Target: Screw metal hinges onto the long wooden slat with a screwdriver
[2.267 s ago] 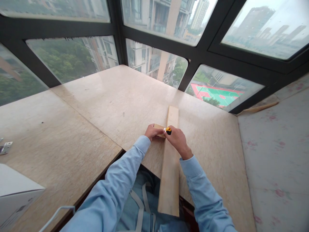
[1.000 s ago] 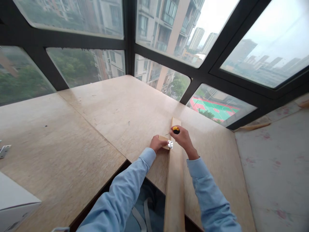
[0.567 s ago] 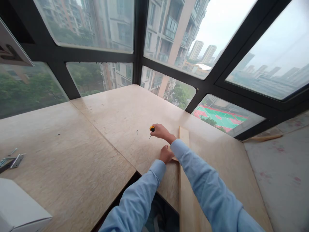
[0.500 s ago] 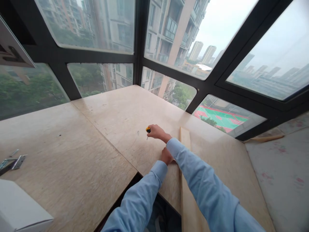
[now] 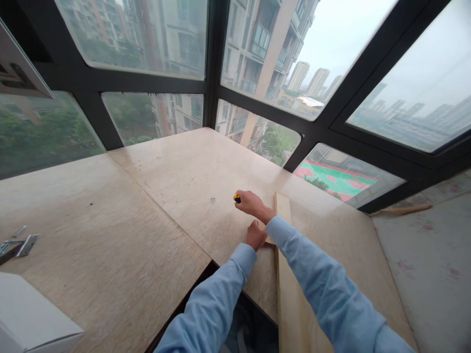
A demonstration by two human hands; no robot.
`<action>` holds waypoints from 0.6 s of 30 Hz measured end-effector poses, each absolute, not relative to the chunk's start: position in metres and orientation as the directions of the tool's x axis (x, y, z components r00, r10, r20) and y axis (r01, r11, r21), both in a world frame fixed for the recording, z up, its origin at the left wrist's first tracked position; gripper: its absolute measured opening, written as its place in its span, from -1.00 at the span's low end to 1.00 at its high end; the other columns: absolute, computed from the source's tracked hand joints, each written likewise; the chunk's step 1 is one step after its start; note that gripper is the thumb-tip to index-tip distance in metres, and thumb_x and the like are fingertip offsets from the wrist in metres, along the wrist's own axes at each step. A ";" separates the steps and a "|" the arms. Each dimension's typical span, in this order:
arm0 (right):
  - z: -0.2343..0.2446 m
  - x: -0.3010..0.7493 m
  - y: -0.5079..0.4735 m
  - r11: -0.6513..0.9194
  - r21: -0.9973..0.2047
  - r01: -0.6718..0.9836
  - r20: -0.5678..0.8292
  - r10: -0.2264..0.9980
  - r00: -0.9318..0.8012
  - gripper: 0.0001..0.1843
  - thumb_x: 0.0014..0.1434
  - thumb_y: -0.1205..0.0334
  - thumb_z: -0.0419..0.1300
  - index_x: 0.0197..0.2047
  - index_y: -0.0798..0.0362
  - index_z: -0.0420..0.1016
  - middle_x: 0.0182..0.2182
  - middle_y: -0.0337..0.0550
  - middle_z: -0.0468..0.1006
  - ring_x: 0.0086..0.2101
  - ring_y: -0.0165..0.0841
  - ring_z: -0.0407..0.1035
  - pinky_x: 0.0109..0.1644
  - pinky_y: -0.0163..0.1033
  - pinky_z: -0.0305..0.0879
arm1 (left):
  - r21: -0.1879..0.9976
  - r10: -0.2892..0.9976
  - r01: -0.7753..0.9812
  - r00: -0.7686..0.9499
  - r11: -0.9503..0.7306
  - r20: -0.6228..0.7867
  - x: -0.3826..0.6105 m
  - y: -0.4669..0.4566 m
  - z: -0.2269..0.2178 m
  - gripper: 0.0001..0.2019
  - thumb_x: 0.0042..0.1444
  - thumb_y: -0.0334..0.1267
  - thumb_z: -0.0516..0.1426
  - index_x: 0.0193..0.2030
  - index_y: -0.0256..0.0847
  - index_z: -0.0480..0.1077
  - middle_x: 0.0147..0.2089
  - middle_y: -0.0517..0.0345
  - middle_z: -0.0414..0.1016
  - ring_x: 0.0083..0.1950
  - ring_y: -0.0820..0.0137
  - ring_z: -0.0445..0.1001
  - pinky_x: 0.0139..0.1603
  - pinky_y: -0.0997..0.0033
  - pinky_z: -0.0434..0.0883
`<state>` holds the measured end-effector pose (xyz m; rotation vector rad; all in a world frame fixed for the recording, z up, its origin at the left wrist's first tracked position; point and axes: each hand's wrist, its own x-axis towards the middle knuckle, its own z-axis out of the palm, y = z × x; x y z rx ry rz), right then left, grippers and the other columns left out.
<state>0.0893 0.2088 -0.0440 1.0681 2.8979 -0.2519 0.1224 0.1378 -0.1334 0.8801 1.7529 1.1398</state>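
Observation:
My right hand (image 5: 250, 203) is closed round a screwdriver (image 5: 237, 198) with a yellow and black handle; its shaft is hidden. Just below and nearer to me, my left hand (image 5: 255, 235) has its fingers curled closed. What they grip is hidden, though a small dark bit shows at the fingers. A short piece of wood (image 5: 270, 241) juts out beside the left hand, against a long pale wooden plank (image 5: 285, 274) that runs under my right forearm. Left of the screwdriver, two small screws (image 5: 213, 200) stand or lie on the beige stone-look surface (image 5: 176, 181).
A metal hinge-like fitting (image 5: 27, 245) and a loose screw (image 5: 19, 231) lie at the far left, behind a white box (image 5: 33, 314). A dark opening (image 5: 253, 321) cuts into the surface between my arms. Dark-framed windows (image 5: 211, 59) border the back.
My right hand with the screwdriver has moved right, and the driver's shaft has gone out of sight. Two small screws now show where one was visible. My left hand has barely moved.

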 end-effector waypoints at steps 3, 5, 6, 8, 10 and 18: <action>-0.039 0.131 0.214 0.713 -0.180 0.677 -0.046 0.682 -0.730 -0.73 0.10 0.25 0.16 -0.12 0.07 0.50 -0.21 0.00 0.59 -0.19 -0.21 0.46 -0.21 -0.28 0.24 | 0.929 0.843 0.056 -0.442 0.366 -0.306 0.122 0.139 -0.134 -0.79 0.01 -0.38 0.19 -0.18 -0.28 0.33 -0.12 -0.10 0.53 -0.07 0.22 0.50 -0.11 0.36 0.37; -0.038 0.161 0.217 0.682 -0.223 0.697 -0.009 0.714 -0.701 -0.75 0.10 0.26 0.16 -0.13 0.06 0.50 -0.22 -0.04 0.60 -0.18 -0.22 0.46 -0.18 -0.28 0.26 | 0.931 0.828 -0.005 -0.454 0.366 -0.328 0.122 0.140 -0.135 -0.80 0.01 -0.40 0.17 -0.19 -0.28 0.31 -0.13 -0.07 0.52 -0.12 0.27 0.51 -0.17 0.39 0.38; -0.038 0.177 0.218 0.665 -0.246 0.705 0.010 0.730 -0.684 -0.75 0.09 0.26 0.17 -0.14 0.06 0.51 -0.23 -0.06 0.60 -0.19 -0.23 0.46 -0.16 -0.28 0.26 | 0.932 0.820 -0.044 -0.462 0.360 -0.338 0.123 0.140 -0.136 -0.80 0.01 -0.41 0.16 -0.19 -0.27 0.30 -0.14 -0.06 0.52 -0.13 0.29 0.51 -0.19 0.41 0.38; -0.039 0.207 0.218 0.633 -0.298 0.715 0.045 0.757 -0.651 -0.77 0.10 0.26 0.16 -0.16 0.06 0.51 -0.26 -0.10 0.61 -0.22 -0.26 0.47 -0.15 -0.28 0.28 | 0.932 0.804 -0.117 -0.476 0.344 -0.356 0.124 0.138 -0.135 -0.78 -0.01 -0.42 0.15 -0.18 -0.28 0.29 -0.13 -0.05 0.50 -0.16 0.31 0.51 -0.24 0.44 0.38; -0.041 0.236 0.215 0.601 -0.350 0.719 0.076 0.783 -0.618 -0.79 0.10 0.26 0.15 -0.18 0.05 0.51 -0.28 -0.13 0.61 -0.26 -0.29 0.47 -0.15 -0.27 0.31 | 0.926 0.788 -0.175 -0.487 0.334 -0.376 0.123 0.131 -0.131 -0.74 -0.03 -0.44 0.15 -0.16 -0.29 0.29 -0.14 -0.04 0.49 -0.17 0.31 0.51 -0.28 0.45 0.39; -0.050 0.314 0.195 0.347 -0.690 0.635 0.101 0.915 -0.391 -0.62 0.06 0.01 0.18 -0.15 0.09 0.52 -0.37 -0.16 0.56 -0.54 -0.40 0.37 -0.45 -0.29 0.34 | 0.927 0.690 -0.293 -0.622 0.234 -0.370 0.039 0.093 -0.110 -0.64 -0.07 -0.49 0.12 -0.07 -0.28 0.28 -0.24 0.09 0.41 -0.30 0.42 0.45 -0.35 0.50 0.41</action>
